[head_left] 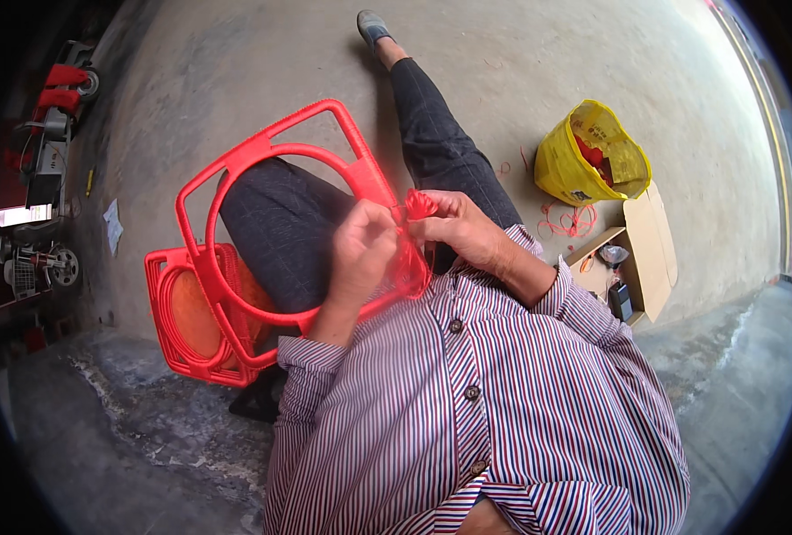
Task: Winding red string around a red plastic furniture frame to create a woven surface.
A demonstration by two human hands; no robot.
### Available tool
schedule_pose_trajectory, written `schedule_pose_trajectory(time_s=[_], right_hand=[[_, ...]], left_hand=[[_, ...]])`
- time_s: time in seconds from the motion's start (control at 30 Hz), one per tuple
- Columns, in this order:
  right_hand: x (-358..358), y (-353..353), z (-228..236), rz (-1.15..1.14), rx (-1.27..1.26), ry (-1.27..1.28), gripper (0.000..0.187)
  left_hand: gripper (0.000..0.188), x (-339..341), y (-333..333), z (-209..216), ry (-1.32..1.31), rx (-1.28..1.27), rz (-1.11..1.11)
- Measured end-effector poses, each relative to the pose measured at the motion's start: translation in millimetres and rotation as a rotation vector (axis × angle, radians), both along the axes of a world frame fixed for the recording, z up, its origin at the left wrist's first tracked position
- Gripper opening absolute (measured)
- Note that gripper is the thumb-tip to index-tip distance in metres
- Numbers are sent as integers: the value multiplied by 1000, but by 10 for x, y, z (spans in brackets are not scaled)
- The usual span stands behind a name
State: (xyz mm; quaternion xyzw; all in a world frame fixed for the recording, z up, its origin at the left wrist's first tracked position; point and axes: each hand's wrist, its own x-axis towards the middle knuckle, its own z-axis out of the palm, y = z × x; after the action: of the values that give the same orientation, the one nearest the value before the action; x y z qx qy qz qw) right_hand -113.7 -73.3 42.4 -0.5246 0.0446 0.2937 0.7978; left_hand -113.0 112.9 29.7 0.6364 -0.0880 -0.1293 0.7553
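A red plastic frame (266,147) with a round opening rests over my left knee. My left hand (360,250) grips its near edge, fingers closed around the rim. My right hand (454,227) pinches a bunch of red cord (420,204) right at that same edge, touching my left hand. More red strands (409,267) hang below the hands against my striped shirt.
A stack of like red frames (177,316) stands on the concrete floor by my left leg. A yellow bag (592,156) with red pieces sits to the right, beside an open cardboard box (632,259) and loose red cord (570,218). Machinery (44,169) lines the left wall.
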Motion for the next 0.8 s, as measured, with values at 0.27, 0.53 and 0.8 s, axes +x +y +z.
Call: schedule_pose_trajectory(time_s=[0.27,0.53,0.8], right_hand=[[41,-25,-45,127,-252,-131,9],[-43,-20,-76,-34,5,58,7],[-51,-53,-92,-72,149,110,8]], left_hand=[[12,-2,-82,-24,-319,352,21],[13,-23,-89,-32,-294,337,51],[11,-16,-84,-50,-131,118,96]])
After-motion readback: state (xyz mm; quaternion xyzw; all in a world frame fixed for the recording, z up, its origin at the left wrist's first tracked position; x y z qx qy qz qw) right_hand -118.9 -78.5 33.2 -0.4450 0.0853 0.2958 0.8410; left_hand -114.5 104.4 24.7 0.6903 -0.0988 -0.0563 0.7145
